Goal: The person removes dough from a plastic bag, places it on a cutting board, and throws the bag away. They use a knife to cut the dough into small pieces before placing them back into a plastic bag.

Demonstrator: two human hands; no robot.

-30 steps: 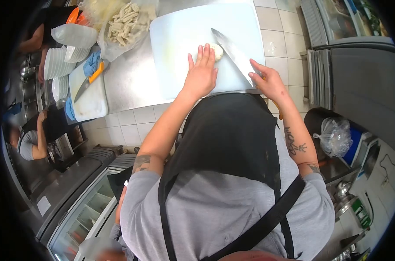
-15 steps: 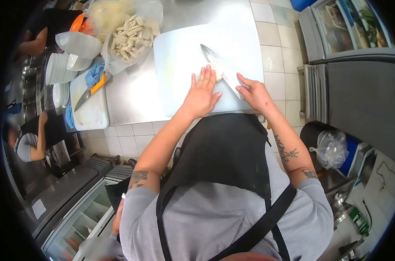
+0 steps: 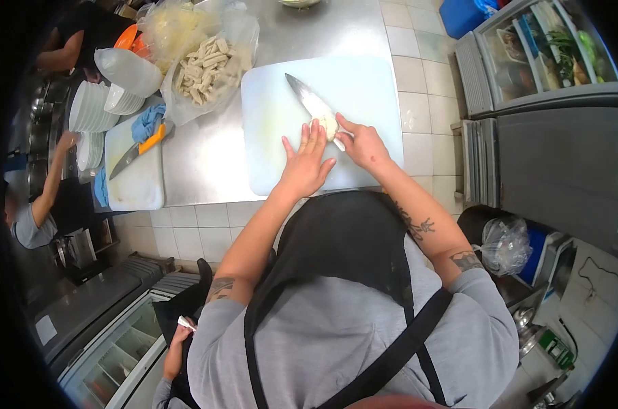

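A large kitchen knife point(image 3: 309, 96) lies slantwise over the white cutting board point(image 3: 268, 157), its tip pointing to the far left. My right hand point(image 3: 365, 146) is closed at the knife's near end, fingers round its white handle. A pale cream-coloured lump of food point(image 3: 329, 127) sits beside the blade, between my hands. My left hand point(image 3: 307, 163) is open with fingers stretched, and its fingertips touch the left side of that food.
Left of the board, plastic bags hold pale cut strips point(image 3: 205, 70). Beyond are stacked white bowls point(image 3: 91, 108) and a second board point(image 3: 142, 189) with an orange-handled knife point(image 3: 150, 139) and blue cloth point(image 3: 147, 123). Other people work at left; one hand point(image 3: 181, 332) shows lower left.
The knife and my right hand have shifted left and the blade now lies closer along the food. The camera view has moved slightly, showing a bowl's edge at the top.
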